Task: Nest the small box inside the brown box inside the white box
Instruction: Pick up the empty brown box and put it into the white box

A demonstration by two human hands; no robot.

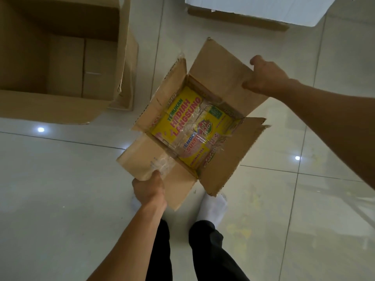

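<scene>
I hold an open brown cardboard box (221, 65) in the air above the tiled floor, its four flaps spread outward. Inside it lies the small yellow printed box (182, 120) with shiny tape across it. My left hand (149, 189) grips the near flap at its lower left corner. My right hand (265, 76) grips the far flap at its right edge. The white box (263, 9) lies at the top of the view, only partly seen, with a brown cardboard edge under it.
A large open brown carton (60, 102) stands on the floor at the upper left, with smaller brown boxes inside. My feet in white socks (213, 207) and dark trouser legs are directly below the held box. Glossy tiles surround everything.
</scene>
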